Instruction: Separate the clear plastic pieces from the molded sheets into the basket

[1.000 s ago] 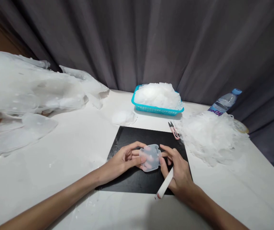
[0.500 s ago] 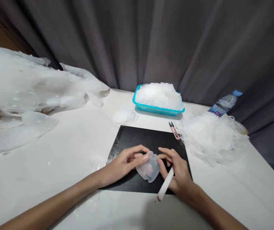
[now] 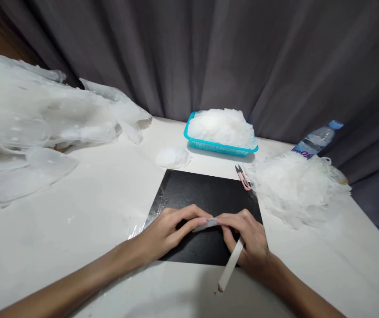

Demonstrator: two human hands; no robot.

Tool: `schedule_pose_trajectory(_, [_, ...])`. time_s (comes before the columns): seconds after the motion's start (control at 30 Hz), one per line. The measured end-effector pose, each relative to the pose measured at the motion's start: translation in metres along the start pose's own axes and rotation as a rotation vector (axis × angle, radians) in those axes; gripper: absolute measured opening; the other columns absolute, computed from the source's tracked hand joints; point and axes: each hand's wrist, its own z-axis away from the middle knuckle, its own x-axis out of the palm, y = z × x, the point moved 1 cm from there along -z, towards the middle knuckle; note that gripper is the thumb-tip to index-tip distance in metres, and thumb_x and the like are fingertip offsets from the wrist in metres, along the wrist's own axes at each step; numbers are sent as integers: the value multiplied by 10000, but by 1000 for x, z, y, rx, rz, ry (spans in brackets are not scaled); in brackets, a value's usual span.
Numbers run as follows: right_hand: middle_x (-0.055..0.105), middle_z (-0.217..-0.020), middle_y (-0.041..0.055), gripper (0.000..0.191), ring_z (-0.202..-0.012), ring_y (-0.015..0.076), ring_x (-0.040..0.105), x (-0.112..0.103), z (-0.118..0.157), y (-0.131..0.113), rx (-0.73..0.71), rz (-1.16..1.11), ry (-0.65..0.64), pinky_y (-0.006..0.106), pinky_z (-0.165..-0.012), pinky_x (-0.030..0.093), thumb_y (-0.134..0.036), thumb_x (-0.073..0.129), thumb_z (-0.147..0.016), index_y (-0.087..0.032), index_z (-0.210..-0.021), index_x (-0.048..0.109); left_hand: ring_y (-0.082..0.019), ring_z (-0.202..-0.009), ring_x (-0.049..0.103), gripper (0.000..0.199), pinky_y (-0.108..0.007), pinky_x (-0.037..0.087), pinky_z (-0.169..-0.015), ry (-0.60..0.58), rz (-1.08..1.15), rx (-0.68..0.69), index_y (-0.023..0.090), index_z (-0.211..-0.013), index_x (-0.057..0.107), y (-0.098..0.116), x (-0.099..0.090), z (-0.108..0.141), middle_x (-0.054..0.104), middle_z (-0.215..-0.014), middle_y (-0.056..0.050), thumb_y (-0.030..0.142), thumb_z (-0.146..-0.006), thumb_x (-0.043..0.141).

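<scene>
A small, thin, translucent white piece point(image 3: 211, 222) is held over the black mat point(image 3: 196, 190), tilted so that it shows nearly edge-on. My left hand point(image 3: 176, 227) pinches its left side between thumb and fingers. At the right end of the piece, the fingers of my right hand point(image 3: 247, 229) are closed on it. A white stick-like tool point(image 3: 231, 265) with a reddish end is also tucked in my right hand, pointing down toward me. Its other end is hidden by the hand, and my fingers cover both ends of the piece.
Pink-handled thread snips point(image 3: 242, 178) lie by the mat's far right corner, beside a pile of white translucent trimmings point(image 3: 298, 190). A water bottle point(image 3: 318, 140) leans behind the pile. Farther back stands a blue basket point(image 3: 222, 148) heaped with white pieces; large white sheets point(image 3: 43, 110) lie left.
The translucent piece has turned from facing me to nearly edge-on. My right fingers have moved in over its right end. The white tool stays in my right hand.
</scene>
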Motion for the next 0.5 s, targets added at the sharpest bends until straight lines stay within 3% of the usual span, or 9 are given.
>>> schedule_pose_trajectory(0.1, [775,-998,72,366,-796,172,641,0,-2,2,4,-13,-13,287,-677,560,65,590,-917,-167,-1198,625,-118,-969,698,233,-203,463,-871,6,-12,3,291,-1211,712,-1,-1,-1,771,-1106,40,296,-1095,510])
schedule_pose_trajectory(0.2, [762,-1003,77,353,-789,178,619,0,-1,7,46,-15,-20,296,-672,550,33,594,-935,-170,-1223,615,-126,-883,682,230,-213,484,-801,46,69,-103,270,-1136,742,-1,1,-3,764,-1006,25,373,-1076,546])
schedule_pose_trajectory(0.37, [713,-1129,113,518,-947,218,642,-1,2,11,82,25,-116,358,-791,567,40,455,-930,-168,-1393,557,-181,-796,731,322,-299,619,-763,102,602,-325,181,-1034,689,-3,6,-11,754,-858,-17,498,-991,654])
schedule_pose_trajectory(0.5, [667,-1202,147,605,-1032,258,641,0,5,6,85,100,-171,392,-824,576,6,483,-881,-154,-1463,528,-206,-825,772,343,-389,656,-854,117,790,-398,164,-1047,658,-5,5,-15,777,-895,-41,492,-959,705])
